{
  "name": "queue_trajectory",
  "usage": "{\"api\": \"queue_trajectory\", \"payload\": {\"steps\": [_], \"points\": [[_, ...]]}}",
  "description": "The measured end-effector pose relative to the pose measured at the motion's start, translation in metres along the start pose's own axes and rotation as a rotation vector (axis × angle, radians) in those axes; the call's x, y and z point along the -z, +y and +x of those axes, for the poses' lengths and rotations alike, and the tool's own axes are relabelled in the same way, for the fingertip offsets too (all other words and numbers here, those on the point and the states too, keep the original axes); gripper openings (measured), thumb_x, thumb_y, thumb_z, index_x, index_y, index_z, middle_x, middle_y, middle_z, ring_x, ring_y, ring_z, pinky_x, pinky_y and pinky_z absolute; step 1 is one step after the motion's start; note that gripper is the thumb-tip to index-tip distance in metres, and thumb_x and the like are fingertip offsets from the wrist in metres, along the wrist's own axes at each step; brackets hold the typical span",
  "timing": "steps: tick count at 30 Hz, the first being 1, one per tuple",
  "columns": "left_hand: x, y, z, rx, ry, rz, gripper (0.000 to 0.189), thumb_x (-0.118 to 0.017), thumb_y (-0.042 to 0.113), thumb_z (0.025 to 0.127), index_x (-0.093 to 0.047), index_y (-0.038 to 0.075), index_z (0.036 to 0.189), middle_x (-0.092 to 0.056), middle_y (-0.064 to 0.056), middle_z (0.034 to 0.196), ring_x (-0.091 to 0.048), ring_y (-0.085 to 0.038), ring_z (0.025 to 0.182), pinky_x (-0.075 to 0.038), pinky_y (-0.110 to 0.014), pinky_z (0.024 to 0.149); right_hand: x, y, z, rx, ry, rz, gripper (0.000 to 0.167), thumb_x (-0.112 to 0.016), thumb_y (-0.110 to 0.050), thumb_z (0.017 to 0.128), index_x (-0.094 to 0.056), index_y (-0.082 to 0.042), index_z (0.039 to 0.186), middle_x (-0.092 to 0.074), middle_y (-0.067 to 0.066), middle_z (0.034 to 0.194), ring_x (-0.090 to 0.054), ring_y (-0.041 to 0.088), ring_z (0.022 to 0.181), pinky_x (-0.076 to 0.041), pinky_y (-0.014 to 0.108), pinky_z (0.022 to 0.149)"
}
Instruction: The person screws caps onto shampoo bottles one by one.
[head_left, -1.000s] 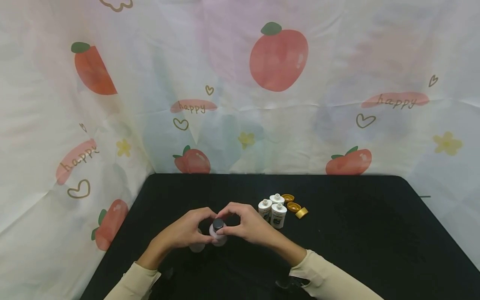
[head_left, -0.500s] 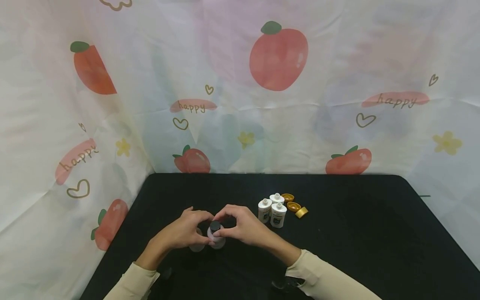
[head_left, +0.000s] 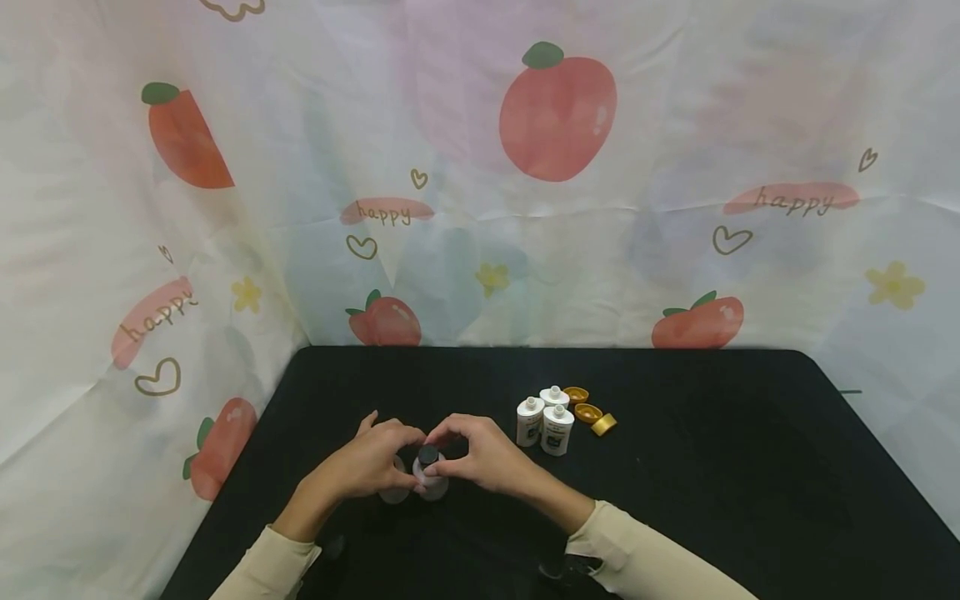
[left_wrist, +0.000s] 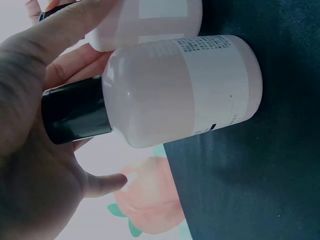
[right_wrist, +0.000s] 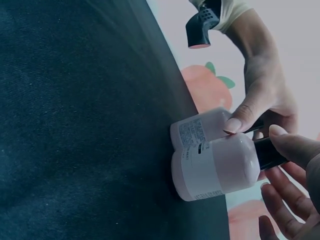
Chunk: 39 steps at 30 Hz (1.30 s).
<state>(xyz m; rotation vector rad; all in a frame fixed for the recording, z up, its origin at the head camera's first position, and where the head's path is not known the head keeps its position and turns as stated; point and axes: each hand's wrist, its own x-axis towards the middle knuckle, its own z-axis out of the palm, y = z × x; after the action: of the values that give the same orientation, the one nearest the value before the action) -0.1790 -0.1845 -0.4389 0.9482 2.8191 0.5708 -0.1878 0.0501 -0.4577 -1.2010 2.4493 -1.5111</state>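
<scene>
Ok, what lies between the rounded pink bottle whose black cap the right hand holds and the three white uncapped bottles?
In the head view, the right hand lies across that stretch, between the pink bottle and the white bottles.

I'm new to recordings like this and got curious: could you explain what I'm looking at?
There's no machine at work here, just a person's left hand and right hand. The wide pictures come from a camera worn on the head, looking forward and down; the two close ones, which look sideways, come from a camera on each wrist. On the black table stand three open white bottles, with three gold caps beside them. At the hands are two pink bottles, side by side. The left hand holds the right-hand one by its shoulder, while the right hand pinches its black cap.
</scene>
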Motion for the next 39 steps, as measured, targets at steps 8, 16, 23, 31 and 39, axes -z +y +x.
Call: {"api": "queue_trajectory", "payload": {"steps": [8,16,23,31,39], "points": [[-0.0019,-0.0018,0.0001,-0.045,-0.008,-0.017,0.047,-0.089,0.036,0.078,-0.071,0.017,0.116,-0.07,0.009,0.107,-0.062,-0.013,0.101,-0.044,-0.059,0.1,-0.0022,0.002,-0.0004,0.004,0.002,-0.019,0.03,-0.086,-0.02,0.083,-0.072,-0.013,0.108,-0.071,-0.003,0.1,-0.067,0.014,0.095,-0.056,0.038,0.087],[-0.0014,-0.0046,0.0006,-0.058,-0.032,-0.065,0.046,-0.087,0.035,0.081,-0.069,0.016,0.119,-0.069,0.008,0.111,-0.061,-0.005,0.094,-0.054,-0.035,0.086,-0.0034,0.0024,0.0024,0.011,0.009,-0.016,0.03,-0.087,-0.018,0.082,-0.072,-0.012,0.108,-0.071,-0.003,0.101,-0.067,0.014,0.096,-0.056,0.04,0.087],[-0.0002,-0.0048,0.002,-0.046,-0.06,-0.115,0.041,-0.087,0.032,0.082,-0.068,0.019,0.115,-0.068,0.01,0.106,-0.059,-0.002,0.085,-0.053,-0.027,0.078,-0.0038,0.0026,0.0039,-0.008,0.008,-0.008,0.03,-0.086,-0.02,0.083,-0.072,-0.014,0.108,-0.071,-0.005,0.101,-0.066,0.011,0.096,-0.055,0.039,0.089],[0.0006,-0.0016,0.0023,-0.019,-0.083,-0.111,0.032,-0.087,0.031,0.082,-0.066,0.022,0.104,-0.063,0.012,0.093,-0.057,-0.002,0.074,-0.05,-0.023,0.066,-0.004,0.0007,0.0036,-0.038,-0.023,-0.019,0.029,-0.085,-0.021,0.084,-0.072,-0.015,0.11,-0.071,-0.004,0.103,-0.066,0.012,0.097,-0.055,0.033,0.088],[-0.0014,-0.0021,0.0012,-0.027,-0.048,-0.018,0.035,-0.088,0.036,0.08,-0.067,0.023,0.105,-0.064,0.012,0.095,-0.056,-0.003,0.076,-0.049,-0.025,0.067,0.0004,-0.0039,0.0037,-0.026,-0.05,-0.072,0.029,-0.083,-0.025,0.087,-0.073,-0.015,0.112,-0.071,-0.003,0.104,-0.067,0.014,0.098,-0.055,0.037,0.087]]}}
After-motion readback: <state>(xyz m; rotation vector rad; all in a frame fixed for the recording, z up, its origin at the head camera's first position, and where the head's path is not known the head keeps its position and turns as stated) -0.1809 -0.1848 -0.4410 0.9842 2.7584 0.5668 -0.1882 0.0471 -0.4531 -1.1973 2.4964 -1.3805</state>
